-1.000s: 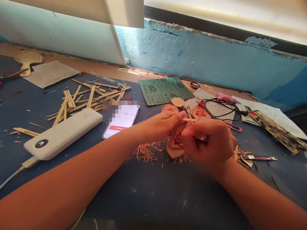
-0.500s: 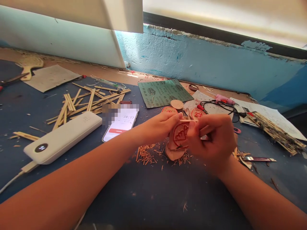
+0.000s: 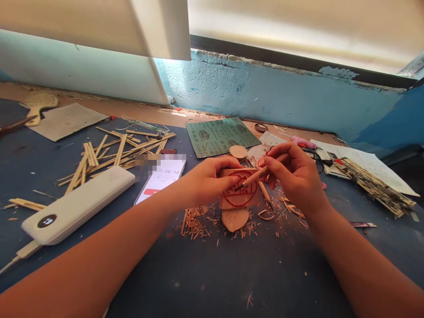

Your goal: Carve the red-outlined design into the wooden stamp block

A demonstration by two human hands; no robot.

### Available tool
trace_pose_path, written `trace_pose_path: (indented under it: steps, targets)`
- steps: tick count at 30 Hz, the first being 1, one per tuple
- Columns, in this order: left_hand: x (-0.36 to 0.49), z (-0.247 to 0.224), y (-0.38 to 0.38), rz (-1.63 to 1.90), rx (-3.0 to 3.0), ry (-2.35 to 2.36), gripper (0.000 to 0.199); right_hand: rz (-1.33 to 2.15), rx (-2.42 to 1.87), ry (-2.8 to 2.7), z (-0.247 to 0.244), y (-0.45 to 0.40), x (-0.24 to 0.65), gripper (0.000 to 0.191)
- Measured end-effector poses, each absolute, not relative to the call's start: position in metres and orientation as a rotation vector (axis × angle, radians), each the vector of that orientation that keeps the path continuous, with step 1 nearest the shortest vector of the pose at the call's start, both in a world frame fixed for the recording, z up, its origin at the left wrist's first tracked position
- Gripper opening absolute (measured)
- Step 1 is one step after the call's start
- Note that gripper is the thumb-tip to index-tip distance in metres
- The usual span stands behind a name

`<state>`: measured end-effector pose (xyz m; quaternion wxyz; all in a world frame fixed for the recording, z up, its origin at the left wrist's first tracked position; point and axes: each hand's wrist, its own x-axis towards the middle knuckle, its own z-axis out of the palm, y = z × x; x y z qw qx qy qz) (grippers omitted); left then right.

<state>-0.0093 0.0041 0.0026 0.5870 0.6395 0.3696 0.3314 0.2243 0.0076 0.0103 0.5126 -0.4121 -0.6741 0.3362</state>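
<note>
Left hand (image 3: 207, 179) clasps wooden block (image 3: 236, 201), red design (image 3: 247, 191) already marked; right hand (image 3: 293, 174) pinches slim tool (image 3: 254, 176); carving apparently partway, not finished.

Power bank (image 3: 81, 207): left on the counter (image 3: 185, 274), before the sticks (image 3: 121, 151).
Phone (image 3: 162, 181): right of the power bank, left of the block (image 3: 245, 198).
Block: in the left hand (image 3: 207, 179), over part of the slab (image 3: 234, 220).
Tool (image 3: 253, 177): in the right hand (image 3: 293, 172), its tip over the block.
Shavings (image 3: 194, 224): both sides of the slab.
Sandpaper (image 3: 221, 136): behind the hands, before the wall (image 3: 251, 95).
Disc (image 3: 238, 153): at the sandpaper's near edge.
Bundle (image 3: 377, 187): right, along the near edge of the paper (image 3: 371, 161).
</note>
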Motion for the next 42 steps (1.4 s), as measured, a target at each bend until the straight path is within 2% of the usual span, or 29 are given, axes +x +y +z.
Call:
trace_pose_path:
  steps: [4, 7, 10, 12, 17, 20, 30, 37, 42]
  targets:
    - [-0.009, 0.004, 0.008, 0.85, 1.358, 1.137, 0.041, 1.083, -1.017, -1.508, 0.016, 0.017, 0.236, 0.033]
    - [-0.008, 0.006, 0.009, 0.892, 1.248, 1.169, 0.038, 1.277, -1.045, -1.536, 0.019, 0.021, 0.247, 0.045]
    - [-0.005, 0.009, 0.006, 0.879, 1.197, 1.149, 0.033, 1.348, -1.066, -1.657, 0.022, 0.021, 0.254, 0.036]
    - [-0.004, 0.009, 0.004, 0.878, 1.212, 1.139, 0.029, 1.318, -1.062, -1.753, 0.022, 0.02, 0.255, 0.028]
    - [-0.001, 0.003, 0.003, 0.863, 1.224, 1.048, 0.024, 0.994, -1.147, -2.024, 0.013, 0.015, 0.243, 0.022]
    - [-0.002, -0.001, 0.004, 0.846, 1.273, 1.002, 0.024, 0.913, -1.174, -2.091, 0.005, 0.013, 0.236, 0.016]
    - [-0.003, 0.002, 0.002, 0.819, 1.286, 0.979, 0.028, 0.58, -1.191, -2.212, 0.0, 0.008, 0.227, 0.016]
    - [-0.003, 0.004, 0.001, 0.824, 1.374, 0.923, 0.03, 0.548, -1.196, -2.27, 0.005, -0.004, 0.216, 0.014]
    - [-0.001, 0.002, 0.001, 0.849, 1.408, 0.945, 0.032, 0.58, -1.172, -2.283, 0.001, -0.004, 0.215, 0.022]
